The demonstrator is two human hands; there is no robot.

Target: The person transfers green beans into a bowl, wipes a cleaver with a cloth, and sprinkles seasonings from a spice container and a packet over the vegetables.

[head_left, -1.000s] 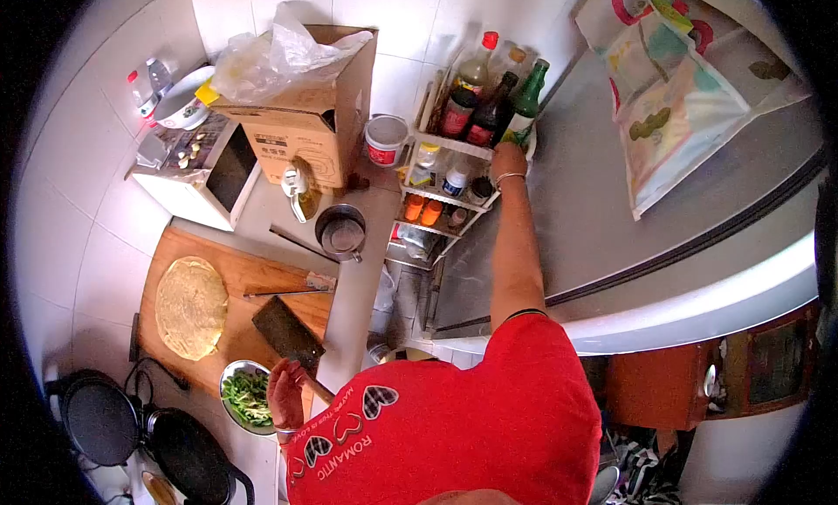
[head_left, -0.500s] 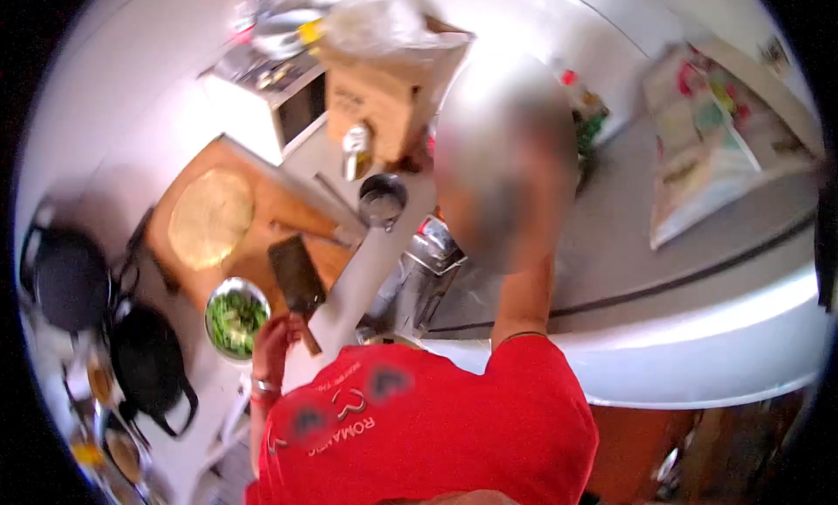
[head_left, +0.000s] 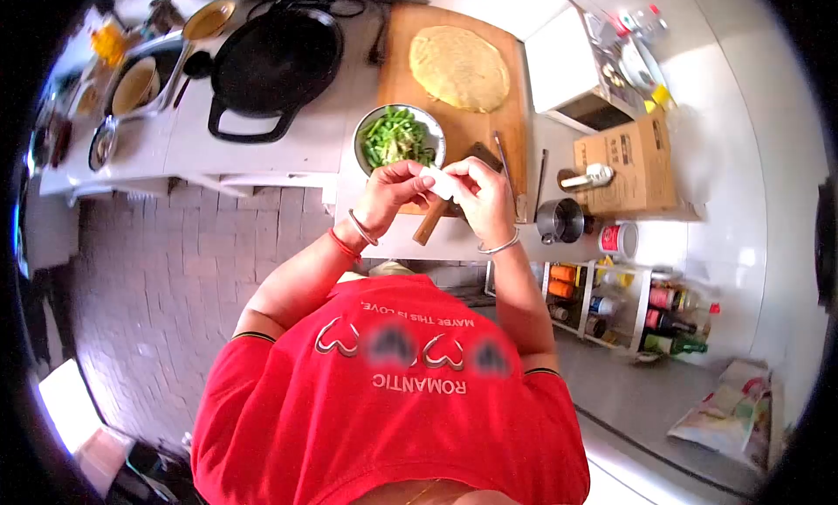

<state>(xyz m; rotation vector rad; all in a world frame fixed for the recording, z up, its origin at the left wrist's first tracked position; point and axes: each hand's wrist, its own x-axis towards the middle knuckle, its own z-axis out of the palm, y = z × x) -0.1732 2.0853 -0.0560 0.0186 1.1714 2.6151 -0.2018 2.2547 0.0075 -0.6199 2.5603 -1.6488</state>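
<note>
My left hand and my right hand meet in front of my chest. Both are closed, pinching a small white thing between the fingertips; it looks thin and soft, like tissue or a packet, but its kind is unclear. Just beyond my left hand stands a metal bowl of chopped greens. A cleaver lies under and behind my right hand, its wooden handle pointing toward me and its blade partly hidden. Farther off, a round yellow flatbread rests on the wooden cutting board.
A black pan stands left of the board. To the right are a small dark pot, a cardboard box with a white-capped jar beside it, and a red-and-white tub. A rack of bottles stands lower right.
My view has swung left toward the board. My right hand, raised and blurred before, has come over to join my left. My left hand has left the cleaver handle's side; both now pinch the white thing.
</note>
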